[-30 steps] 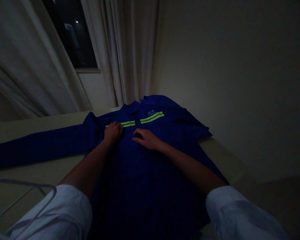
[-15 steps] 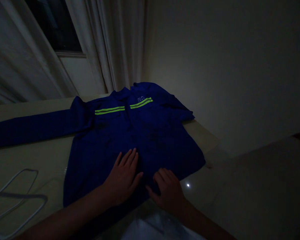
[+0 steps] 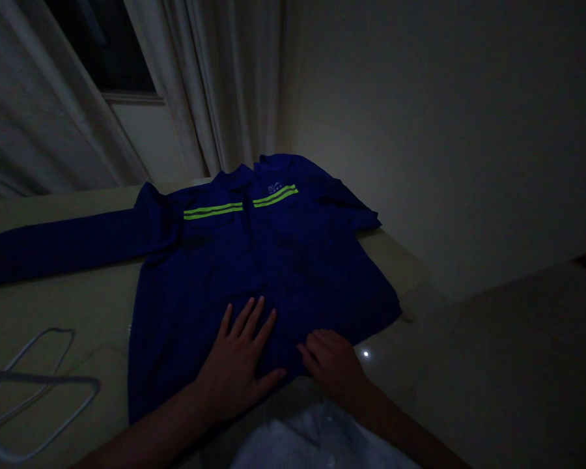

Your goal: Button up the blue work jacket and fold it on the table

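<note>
A dark blue work jacket [image 3: 293,273] with yellow-green striped bands across the chest lies spread, front up, with its collar away from me. One sleeve stretches out to the left; the other, at the right, hangs toward the table's far edge. My left hand [image 3: 239,361] rests flat on the lower front with its fingers spread. At the bottom hem, right of centre, my right hand [image 3: 332,365] is closed with fingers and thumb pinching the jacket's edge.
The jacket lies on a pale table [image 3: 92,312]. White wire hangers [image 3: 39,381] lie at the lower left. Behind the table hang curtains [image 3: 224,85] beside a dark window [image 3: 107,45]. A plain wall [image 3: 420,130] rises at the right, above a shiny floor [image 3: 493,371].
My left hand has slid slightly toward me and its fingers have spread wider. My right hand's thumb has closed in against the fingers at the hem.
</note>
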`<state>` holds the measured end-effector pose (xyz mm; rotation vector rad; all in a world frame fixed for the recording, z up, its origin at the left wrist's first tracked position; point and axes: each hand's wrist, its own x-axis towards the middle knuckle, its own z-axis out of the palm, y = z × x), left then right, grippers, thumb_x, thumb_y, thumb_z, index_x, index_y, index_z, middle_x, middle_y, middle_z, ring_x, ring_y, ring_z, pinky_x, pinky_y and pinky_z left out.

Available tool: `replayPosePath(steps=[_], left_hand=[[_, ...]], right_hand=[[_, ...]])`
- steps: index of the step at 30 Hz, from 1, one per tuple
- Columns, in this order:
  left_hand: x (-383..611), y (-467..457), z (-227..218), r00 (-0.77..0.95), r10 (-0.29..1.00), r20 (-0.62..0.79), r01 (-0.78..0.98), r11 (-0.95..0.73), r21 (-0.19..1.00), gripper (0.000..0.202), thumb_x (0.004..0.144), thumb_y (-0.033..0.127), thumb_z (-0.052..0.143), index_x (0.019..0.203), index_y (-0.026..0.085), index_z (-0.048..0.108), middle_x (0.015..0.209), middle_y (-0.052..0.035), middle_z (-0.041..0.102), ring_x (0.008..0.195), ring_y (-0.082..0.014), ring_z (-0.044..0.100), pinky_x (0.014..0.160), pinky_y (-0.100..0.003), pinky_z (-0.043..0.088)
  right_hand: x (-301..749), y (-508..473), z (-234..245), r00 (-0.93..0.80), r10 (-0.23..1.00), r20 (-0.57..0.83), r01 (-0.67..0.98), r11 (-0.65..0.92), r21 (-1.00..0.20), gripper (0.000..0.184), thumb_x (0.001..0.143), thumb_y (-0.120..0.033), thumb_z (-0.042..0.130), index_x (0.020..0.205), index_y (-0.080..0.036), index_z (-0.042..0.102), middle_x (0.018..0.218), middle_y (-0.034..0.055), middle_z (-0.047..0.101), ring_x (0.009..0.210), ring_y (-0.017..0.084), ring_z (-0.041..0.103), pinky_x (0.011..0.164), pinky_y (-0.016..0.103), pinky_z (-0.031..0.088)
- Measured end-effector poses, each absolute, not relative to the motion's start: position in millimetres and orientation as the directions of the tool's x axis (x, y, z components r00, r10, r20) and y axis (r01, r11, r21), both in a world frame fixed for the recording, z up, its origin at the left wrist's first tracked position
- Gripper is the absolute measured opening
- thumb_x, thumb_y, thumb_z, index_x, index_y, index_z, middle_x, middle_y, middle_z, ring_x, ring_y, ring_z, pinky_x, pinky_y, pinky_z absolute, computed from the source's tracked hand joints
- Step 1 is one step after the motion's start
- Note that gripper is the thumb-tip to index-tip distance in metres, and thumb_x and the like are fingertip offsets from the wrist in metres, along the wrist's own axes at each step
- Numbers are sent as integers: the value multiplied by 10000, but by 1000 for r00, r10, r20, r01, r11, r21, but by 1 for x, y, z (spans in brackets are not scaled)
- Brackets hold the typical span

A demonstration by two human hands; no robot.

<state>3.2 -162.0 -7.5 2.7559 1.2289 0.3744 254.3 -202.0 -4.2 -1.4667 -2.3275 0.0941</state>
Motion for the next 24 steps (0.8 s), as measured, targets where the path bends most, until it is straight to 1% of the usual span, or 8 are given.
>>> replayPosePath(steps=[6, 12, 16, 17, 19, 21, 22, 24], left_hand=[[3, -163, -10, 647, 737, 195, 723, -674, 152, 987, 947, 805, 441, 1703, 247, 137, 1758, -159, 168, 1595, -413, 220, 1267, -683, 90], [4, -163, -5, 650, 731, 208, 725, -678, 118, 998, 946, 811, 430, 1699, 214, 162, 1750, -179, 185, 1592, -412, 228, 1261, -681, 108], [5, -163, -4, 644, 734, 216, 727, -675, 124, 990, 941, 806, 445, 1695, 219, 191, 1748, -173, 200, 1587, -415, 242, 1260, -675, 126], [5, -163, -4, 643, 735, 214, 728, -674, 128, 988, 939, 805, 450, 1695, 221, 197, 1749, -171, 200, 1585, -416, 245, 1261, -674, 126], [5, -162, -5, 642, 737, 211, 727, -673, 137, 992, 935, 809, 451, 1694, 221, 204, 1749, -174, 198, 1583, -420, 248, 1260, -679, 118], [5, -162, -5, 644, 738, 203, 726, -673, 144, 992, 935, 811, 446, 1694, 221, 201, 1748, -179, 196, 1586, -421, 240, 1259, -688, 106], [5, -162, -6, 645, 738, 198, 725, -673, 147, 988, 937, 810, 444, 1695, 225, 197, 1748, -180, 194, 1589, -421, 232, 1258, -693, 99], [5, -163, -6, 641, 744, 189, 729, -668, 153, 980, 944, 804, 441, 1697, 231, 187, 1750, -180, 187, 1594, -420, 216, 1257, -698, 88]], right_hand=[[255, -207, -2, -334, 896, 294, 849, 421, -320, 306, 1088, -227, 495, 786, -241, 544, 752, 13, 651, 691, 166, 619, 677, 320, 436], [251, -210, -2, -301, 883, 360, 855, 418, -309, 391, 1130, -270, 397, 764, -224, 530, 709, 3, 611, 652, 148, 588, 659, 307, 395], [254, -208, 4, -278, 887, 368, 854, 404, -328, 407, 1125, -279, 397, 735, -228, 502, 671, -8, 579, 609, 137, 559, 636, 295, 372], [259, -207, 6, -252, 894, 370, 860, 382, -338, 410, 1123, -286, 397, 728, -230, 491, 663, -12, 568, 598, 135, 551, 630, 292, 368], [276, -202, 12, -136, 917, 376, 884, 283, -371, 419, 1120, -328, 403, 716, -234, 464, 643, -18, 544, 574, 134, 530, 609, 288, 356], [296, -197, 16, -6, 939, 345, 893, 160, -420, 438, 1114, -385, 407, 702, -238, 439, 625, -25, 525, 553, 133, 513, 583, 283, 342], [305, -194, 17, 15, 952, 306, 889, 127, -439, 450, 1109, -413, 408, 695, -239, 432, 617, -27, 522, 544, 132, 509, 571, 280, 336], [320, -191, 17, -31, 978, 207, 884, 123, -451, 472, 1103, -449, 404, 683, -237, 439, 610, -26, 535, 538, 134, 517, 556, 276, 331]])
